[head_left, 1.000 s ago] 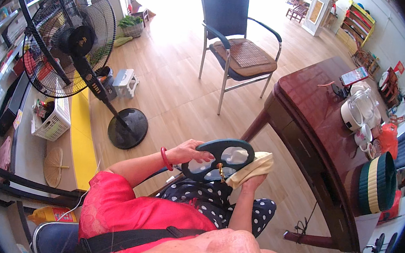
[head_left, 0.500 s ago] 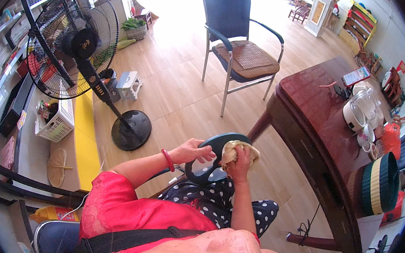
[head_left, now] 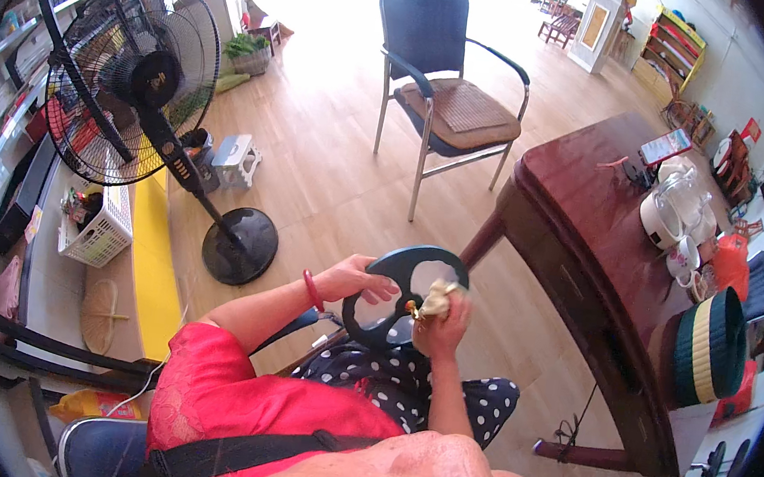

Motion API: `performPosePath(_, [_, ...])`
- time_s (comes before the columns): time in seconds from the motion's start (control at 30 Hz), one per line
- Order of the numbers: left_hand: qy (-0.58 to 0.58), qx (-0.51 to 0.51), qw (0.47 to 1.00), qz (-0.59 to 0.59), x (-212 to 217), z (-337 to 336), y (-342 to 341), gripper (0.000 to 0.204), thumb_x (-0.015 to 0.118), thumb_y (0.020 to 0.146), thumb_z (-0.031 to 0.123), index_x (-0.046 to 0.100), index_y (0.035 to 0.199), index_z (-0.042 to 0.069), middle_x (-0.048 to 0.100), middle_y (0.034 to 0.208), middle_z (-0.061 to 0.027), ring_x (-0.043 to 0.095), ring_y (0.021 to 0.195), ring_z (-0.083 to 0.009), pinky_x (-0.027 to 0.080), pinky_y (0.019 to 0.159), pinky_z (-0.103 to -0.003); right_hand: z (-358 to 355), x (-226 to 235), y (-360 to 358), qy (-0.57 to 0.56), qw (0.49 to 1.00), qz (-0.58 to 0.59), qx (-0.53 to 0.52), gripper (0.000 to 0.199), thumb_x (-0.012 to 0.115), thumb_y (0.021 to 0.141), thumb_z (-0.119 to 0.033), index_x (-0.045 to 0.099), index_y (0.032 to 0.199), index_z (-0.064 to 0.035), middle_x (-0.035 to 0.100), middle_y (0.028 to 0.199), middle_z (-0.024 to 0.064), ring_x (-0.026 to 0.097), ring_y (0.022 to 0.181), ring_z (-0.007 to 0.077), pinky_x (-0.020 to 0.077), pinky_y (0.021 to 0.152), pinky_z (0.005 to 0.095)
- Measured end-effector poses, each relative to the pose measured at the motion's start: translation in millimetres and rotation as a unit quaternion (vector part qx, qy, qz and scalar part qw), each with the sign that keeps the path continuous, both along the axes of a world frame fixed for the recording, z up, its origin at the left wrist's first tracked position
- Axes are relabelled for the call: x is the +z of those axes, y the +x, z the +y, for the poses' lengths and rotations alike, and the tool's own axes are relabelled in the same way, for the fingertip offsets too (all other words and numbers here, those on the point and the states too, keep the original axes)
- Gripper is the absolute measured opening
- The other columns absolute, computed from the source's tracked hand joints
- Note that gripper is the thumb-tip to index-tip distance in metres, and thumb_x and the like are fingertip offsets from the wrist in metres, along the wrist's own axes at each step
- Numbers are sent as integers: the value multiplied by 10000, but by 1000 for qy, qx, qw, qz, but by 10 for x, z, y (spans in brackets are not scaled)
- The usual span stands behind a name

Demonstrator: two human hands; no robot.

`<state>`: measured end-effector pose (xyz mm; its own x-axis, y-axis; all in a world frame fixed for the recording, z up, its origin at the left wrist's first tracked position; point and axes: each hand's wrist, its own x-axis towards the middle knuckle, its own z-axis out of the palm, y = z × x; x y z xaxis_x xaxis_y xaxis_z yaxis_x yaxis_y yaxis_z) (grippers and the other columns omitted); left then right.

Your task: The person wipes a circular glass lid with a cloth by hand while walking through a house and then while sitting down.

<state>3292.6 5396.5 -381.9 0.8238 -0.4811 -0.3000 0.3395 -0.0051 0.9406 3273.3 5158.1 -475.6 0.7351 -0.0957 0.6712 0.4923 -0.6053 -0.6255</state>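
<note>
A dark round disc (head_left: 381,336) with large cut-out openings and a blue-green rim is held tilted above my lap. At its left side, my left hand (head_left: 347,281) grips the rim, with fingers laid over the edge. In my right hand (head_left: 443,331) is a bunched cream cloth (head_left: 438,299), held against the right part of the disc. A small brass-coloured piece (head_left: 411,308) shows near the disc's middle, beside the cloth. The fingertips of my right hand are partly blurred and hidden by the cloth.
To the right stands a dark red wooden table (head_left: 585,171) with a phone (head_left: 665,147), a glass kettle (head_left: 673,218) and a green-and-cream woven basket (head_left: 710,348). Ahead is an armchair (head_left: 456,111). A black standing fan (head_left: 240,244) and a white basket (head_left: 103,230) are at left.
My right hand has moved the cloth from the disc's right rim inward and slightly down. The brass-coloured piece now shows. My left hand stays on the rim.
</note>
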Motion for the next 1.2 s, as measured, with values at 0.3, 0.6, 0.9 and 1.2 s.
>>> performPosePath(0.3, [9,-21,999,-26,-24,-70,-48,355,643,872,226,582,1156,23,659,1079,-97,633,960,-169,534,749,-292,-36,-232,69,-75,997,11,-15,316,587,767,-127,549,1078,-92,521,993,175,508,916,381,414,794,472])
performPosePath(0.6, [-26,54,996,67,-172,39,110,320,609,848,118,571,1151,24,662,1068,-132,661,921,-222,561,695,-322,127,-391,-535,-133,972,95,168,291,605,754,-110,569,1042,-91,530,926,154,524,863,371,413,789,464])
performPosePath(0.9, [-12,51,998,41,-110,-16,116,333,584,805,22,573,1137,8,661,1046,-147,666,897,-228,568,665,-329,59,-242,265,-58,996,57,-23,363,560,849,-297,534,1167,-125,506,1171,174,471,1058,375,366,883,469])
performPosePath(1.2, [-43,123,984,125,-259,41,151,359,474,782,-40,546,1134,-24,650,1032,-194,672,846,-301,580,641,-390,273,-552,-541,-102,980,156,68,413,591,794,-117,573,1206,-102,537,1145,191,517,1025,383,409,907,438])
